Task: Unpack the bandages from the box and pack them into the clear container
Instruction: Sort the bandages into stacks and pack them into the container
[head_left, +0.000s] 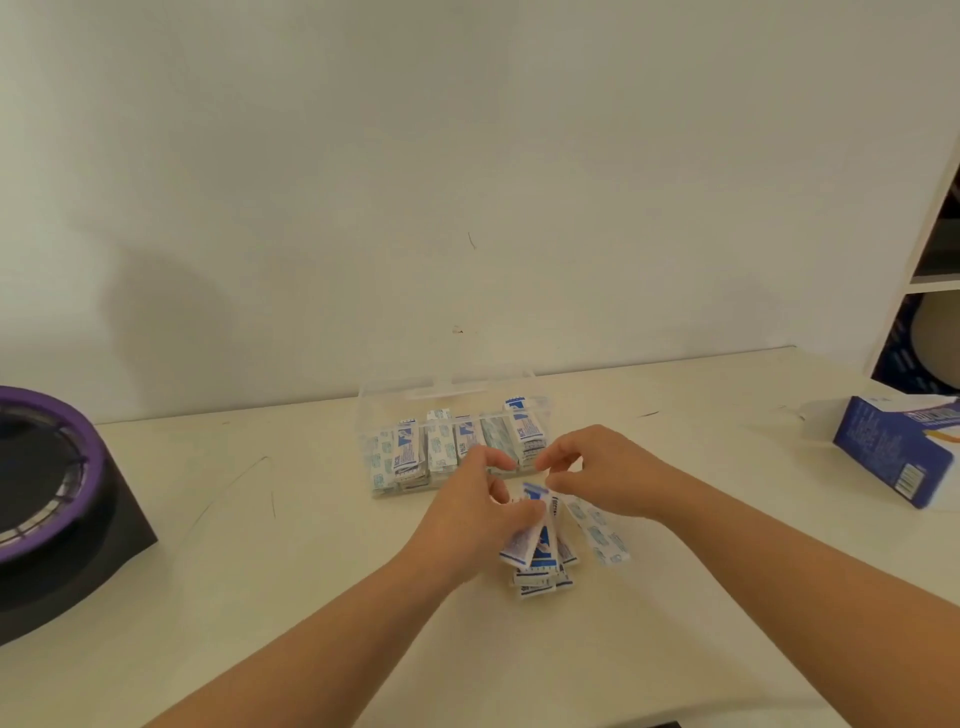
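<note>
The bandages are narrow white paper wrappers printed in blue, some with a solid blue panel, others with pale blue lettering. From my seat they sit in three places. The clear container (363, 415), one only, stands at the table's (260, 597) middle, at 12 o'clock from the hands, lid open toward the wall. Inside it I count about six upright stacks of wrappers (441, 441), side by side; blur stops me counting single pieces. One blue box (893, 457) lies on its side at 3 o'clock, well apart from the container, near the table's right end.

Just in front of the container, toward 6 o'clock, a fanned bundle (535, 545) is held up off the table. Below it lies a small flat pile (540, 582), and one loose strip (597, 530) lies just beside it at 3 o'clock.

The left hand (478, 519) grips the bundle, thumb across its front and fingers curled behind. The right hand (608, 478) comes in from 3 o'clock, fingers bent, thumb and forefinger closed to a narrow pinch on the bundle's top edge; the remaining fingers hang curled above the container's front wall without touching it, as far as I can tell.

At 9 o'clock sits one black device with a purple ring (52, 467).
</note>
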